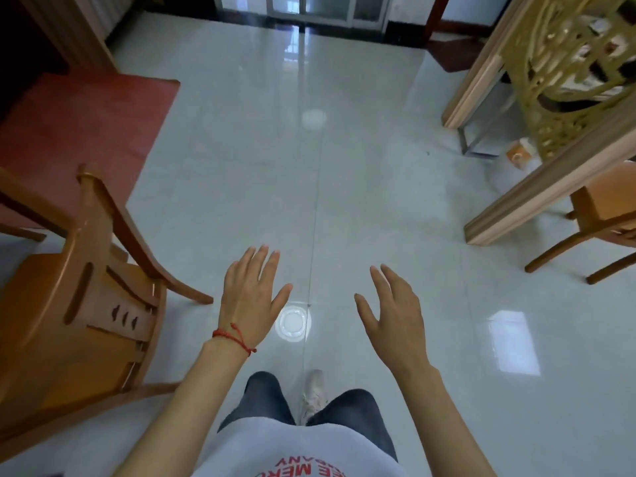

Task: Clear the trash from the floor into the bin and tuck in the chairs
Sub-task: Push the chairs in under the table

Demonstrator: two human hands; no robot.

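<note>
Both my hands hover empty above the pale tiled floor with fingers spread. My left hand [250,293], with a red string on its wrist, is just right of a wooden chair [86,304] that stands pulled out at the left. My right hand [394,313] is level with it, a short way to the right. Between them on the floor lies a round clear plastic lid [293,322], close to my left thumb and untouched. A second wooden chair [600,222] stands partly under a table [550,180] at the right. No bin is in view.
A red mat [86,125] covers the floor at the upper left. A small orange and white container [519,154] sits under the right table beside a metal leg. My shoe [313,390] points forward below the lid. Glass doors close the far end.
</note>
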